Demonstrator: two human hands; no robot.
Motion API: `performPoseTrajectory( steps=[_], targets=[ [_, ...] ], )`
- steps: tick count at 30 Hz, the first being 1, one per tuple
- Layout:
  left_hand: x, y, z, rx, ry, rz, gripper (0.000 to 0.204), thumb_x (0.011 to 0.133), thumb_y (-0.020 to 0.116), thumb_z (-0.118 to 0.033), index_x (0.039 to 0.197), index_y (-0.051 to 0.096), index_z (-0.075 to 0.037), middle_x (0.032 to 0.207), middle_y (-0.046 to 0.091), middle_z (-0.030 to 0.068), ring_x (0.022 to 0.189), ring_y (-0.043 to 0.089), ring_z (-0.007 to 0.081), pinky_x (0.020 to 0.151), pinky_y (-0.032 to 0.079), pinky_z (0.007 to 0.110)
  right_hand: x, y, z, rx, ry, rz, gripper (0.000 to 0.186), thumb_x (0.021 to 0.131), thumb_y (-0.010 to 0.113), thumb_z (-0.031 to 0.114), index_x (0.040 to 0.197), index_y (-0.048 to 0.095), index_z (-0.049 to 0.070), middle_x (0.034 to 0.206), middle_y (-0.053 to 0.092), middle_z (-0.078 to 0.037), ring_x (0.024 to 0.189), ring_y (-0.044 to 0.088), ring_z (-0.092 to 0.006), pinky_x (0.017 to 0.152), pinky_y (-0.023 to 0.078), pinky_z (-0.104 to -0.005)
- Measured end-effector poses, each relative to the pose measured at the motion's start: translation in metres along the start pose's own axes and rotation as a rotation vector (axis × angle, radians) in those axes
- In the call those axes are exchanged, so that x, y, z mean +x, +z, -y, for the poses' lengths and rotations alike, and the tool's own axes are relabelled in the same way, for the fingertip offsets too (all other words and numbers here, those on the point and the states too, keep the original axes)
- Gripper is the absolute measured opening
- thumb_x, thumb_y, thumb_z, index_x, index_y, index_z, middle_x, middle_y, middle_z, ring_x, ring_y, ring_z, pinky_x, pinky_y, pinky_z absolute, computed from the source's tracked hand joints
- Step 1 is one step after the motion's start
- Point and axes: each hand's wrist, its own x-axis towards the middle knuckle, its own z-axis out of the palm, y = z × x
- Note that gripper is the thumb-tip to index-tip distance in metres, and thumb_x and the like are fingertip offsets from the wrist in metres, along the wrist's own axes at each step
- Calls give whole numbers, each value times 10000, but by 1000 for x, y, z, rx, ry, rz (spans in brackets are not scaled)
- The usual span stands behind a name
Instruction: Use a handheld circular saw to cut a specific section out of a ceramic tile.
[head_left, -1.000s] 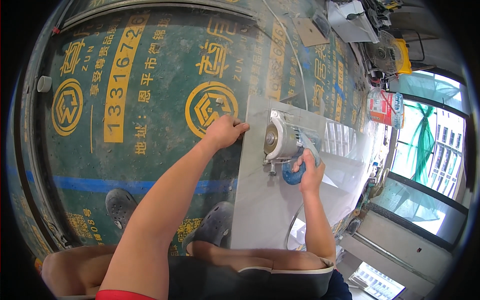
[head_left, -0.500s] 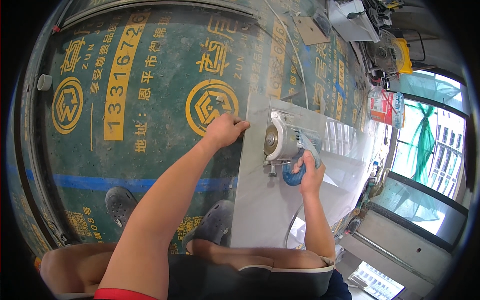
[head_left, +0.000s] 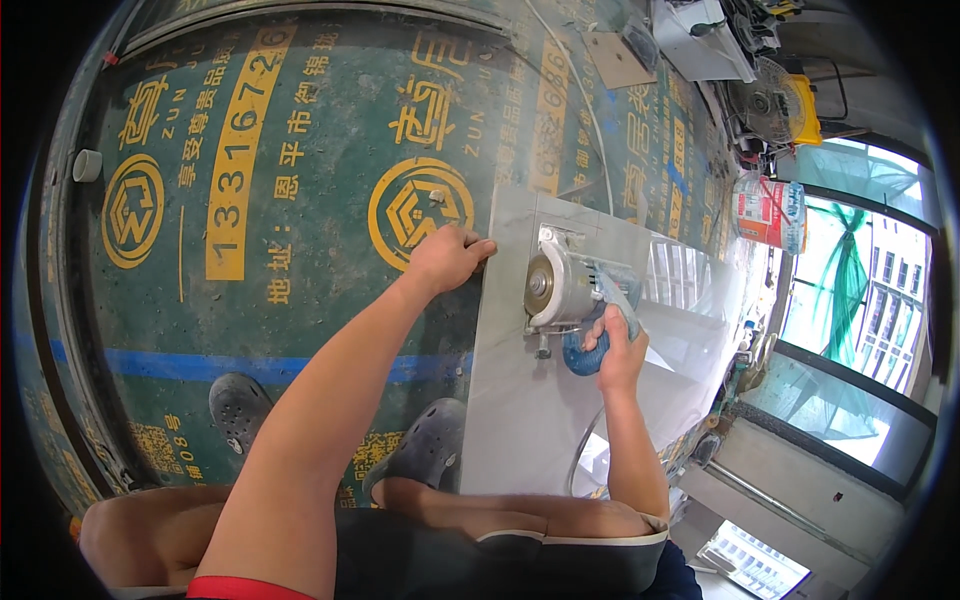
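Observation:
A large glossy pale grey tile (head_left: pixel 530 420) lies in front of me, right of the middle. On it rests a handheld electric tile cutter (head_left: pixel 565 285), with a round blade, a silver guard and base plate, and a blue body. My right hand (head_left: pixel 622 350) is wrapped round the cutter's blue handle. At the tile's left edge is my left hand (head_left: pixel 448 262), its fingers curled and the thumb side against the edge; its underside is hidden. A thin dark line (head_left: pixel 536 215) runs on the tile ahead of the cutter. The blade's lower part cannot be seen.
Printed green floor covering (head_left: pixel 330 220) spreads to the left, crossed by blue tape (head_left: pixel 180 364). My grey clogs (head_left: pixel 425 450) stand beside the tile. A dark cord (head_left: pixel 580 450) trails from the cutter. Farther right are a bucket (head_left: pixel 770 215), a fan (head_left: pixel 765 105) and a window.
The tile cutter and my right hand have shifted very slightly toward me along the tile. My left hand stays at the tile's edge.

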Motion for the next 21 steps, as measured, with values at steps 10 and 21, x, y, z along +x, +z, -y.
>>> performPoseTrajectory(
  steps=[10,21],
  targets=[
    [-1,-2,1,-25,-8,13,401,965,621,-392,897,743,-16,793,729,82,751,676,216,745,507,346,-4,-2,-2,-18,3,13,273,988,630,254,952,603,-16,709,550,-65,562,538,-165,528,451,-308],
    [0,-2,0,-17,-18,10,400,959,625,-396,907,748,-19,809,735,84,771,688,218,757,511,342,-7,-4,-5,-21,1,7,266,990,617,241,939,607,-20,695,554,-60,568,549,-157,548,452,-302]
  ],
)
